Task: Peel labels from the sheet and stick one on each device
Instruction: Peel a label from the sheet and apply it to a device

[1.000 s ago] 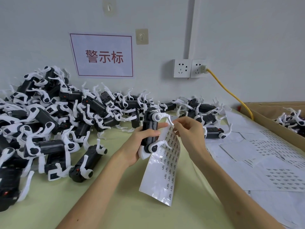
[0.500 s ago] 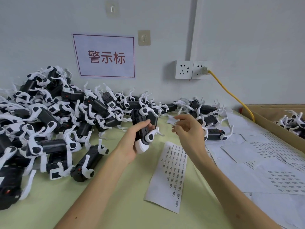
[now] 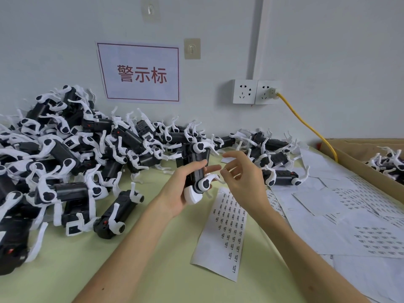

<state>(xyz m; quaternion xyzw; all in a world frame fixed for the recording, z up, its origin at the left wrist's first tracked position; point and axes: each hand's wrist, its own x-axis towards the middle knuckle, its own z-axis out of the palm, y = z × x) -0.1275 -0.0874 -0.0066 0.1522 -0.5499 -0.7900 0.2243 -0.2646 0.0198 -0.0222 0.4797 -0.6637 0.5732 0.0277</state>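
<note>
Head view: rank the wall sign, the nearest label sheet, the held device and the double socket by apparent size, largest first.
1-2. wall sign and label sheet: alike; the sheet is nearer, so unranked.
3. held device.
4. double socket.

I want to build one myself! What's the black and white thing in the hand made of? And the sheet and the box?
The device in the left hand looks like hard plastic: matt black body, smooth white arms with a slight sheen. The label sheet seems thin white paper, perhaps coated; it lies nearly flat. The box looks like plain cardboard: dull brown, with a thick edge.
</note>
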